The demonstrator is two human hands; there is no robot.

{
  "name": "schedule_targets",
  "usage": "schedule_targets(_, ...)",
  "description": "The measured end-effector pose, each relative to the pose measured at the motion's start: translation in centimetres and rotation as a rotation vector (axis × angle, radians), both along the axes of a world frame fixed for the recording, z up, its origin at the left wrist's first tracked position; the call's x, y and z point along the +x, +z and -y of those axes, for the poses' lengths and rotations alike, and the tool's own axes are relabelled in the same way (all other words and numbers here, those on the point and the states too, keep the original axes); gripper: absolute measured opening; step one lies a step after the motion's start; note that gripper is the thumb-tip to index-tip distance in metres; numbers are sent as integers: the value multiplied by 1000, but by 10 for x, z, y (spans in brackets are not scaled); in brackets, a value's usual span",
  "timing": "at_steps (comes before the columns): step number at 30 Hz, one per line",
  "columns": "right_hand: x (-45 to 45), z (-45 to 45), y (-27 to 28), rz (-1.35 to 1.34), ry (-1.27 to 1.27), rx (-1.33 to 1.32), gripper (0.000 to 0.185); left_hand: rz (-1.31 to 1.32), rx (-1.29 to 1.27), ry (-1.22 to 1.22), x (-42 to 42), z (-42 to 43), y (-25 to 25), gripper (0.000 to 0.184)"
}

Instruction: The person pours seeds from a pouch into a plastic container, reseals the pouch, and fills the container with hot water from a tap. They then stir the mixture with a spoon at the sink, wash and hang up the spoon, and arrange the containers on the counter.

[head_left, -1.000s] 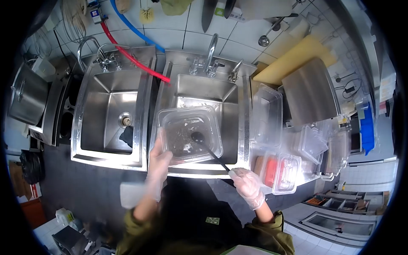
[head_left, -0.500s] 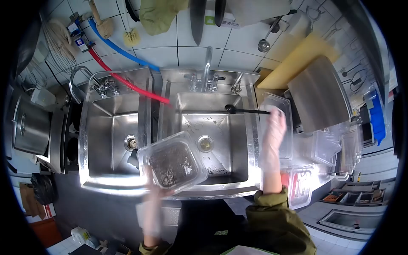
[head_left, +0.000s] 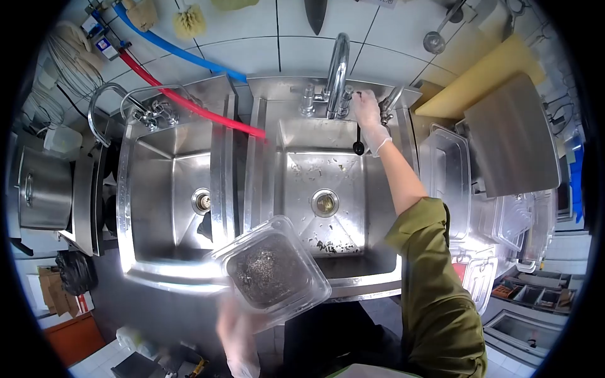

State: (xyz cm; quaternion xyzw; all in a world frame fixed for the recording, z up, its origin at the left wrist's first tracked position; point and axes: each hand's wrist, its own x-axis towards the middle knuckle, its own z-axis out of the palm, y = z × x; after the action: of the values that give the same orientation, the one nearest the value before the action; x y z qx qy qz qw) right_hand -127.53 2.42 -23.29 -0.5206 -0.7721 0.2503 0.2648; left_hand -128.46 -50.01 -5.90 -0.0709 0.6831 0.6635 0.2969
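Observation:
My left hand (head_left: pixel 238 331), gloved and blurred, grips the lower left edge of a clear plastic container (head_left: pixel 271 271), tilted over the front rim of the right sink (head_left: pixel 384 252). Dark and pale bits lie on the container's bottom. In a clear glove, my right hand (head_left: pixel 367 112) is closed at the tap's right handle. A black ladle (head_left: pixel 358 147) hangs down from this hand over the sink's back right part, its upper end hidden by the fingers. Dark scraps (head_left: pixel 331 246) are scattered round the drain (head_left: pixel 325 203).
The left sink (head_left: pixel 170 208) has a dark cloth (head_left: pixel 205 225) near its drain. A red hose (head_left: pixel 189 104) reaches the right sink's left edge. Clear containers (head_left: pixel 446 176) and a yellow board (head_left: pixel 485 75) are at the right. The tap (head_left: pixel 338 63) rises at the back.
My right hand has moved back and left to the tap handle, and the ladle now points downward. The container in my left hand has shifted a little down and right.

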Motion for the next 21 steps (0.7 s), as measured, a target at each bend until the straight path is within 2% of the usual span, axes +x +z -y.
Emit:
schedule_targets(1,0,7,3,43,-29,-1,37,16,14,-20,-1,0,4,56)
schedule_targets(4,7,28,-4,-65,-17,154,37,34,12,-42,-4,-4,10,59)
schedule_targets(5,9,39,-9,-80,-56,272,35,38,-24,-53,-7,-5,12,60)
schedule_targets(8,9,102,-1,-111,69,39,32,57,-185,-106,-18,-8,19,65)
schedule_targets(10,5,144,-4,-293,260,-66,29,40,-259,-160,-25,-9,22,67)
schedule_targets(12,2,164,-14,-344,339,-213,28,23,-303,-208,-29,-9,24,68)
schedule_targets(14,2,170,-23,-340,283,-272,28,-2,-249,-238,-29,-3,21,69)
schedule_targets(16,3,162,-57,-371,236,-309,29,-22,-172,-255,-28,4,21,71)
schedule_targets(17,6,159,-74,-392,198,-177,30,-32,-146,-264,-28,7,20,73)
schedule_targets(20,11,164,-37,-335,77,-284,30,-47,-111,-279,-28,15,20,78)
schedule_targets(21,12,161,-40,-360,61,-234,28,-56,-114,-281,-28,16,19,78)
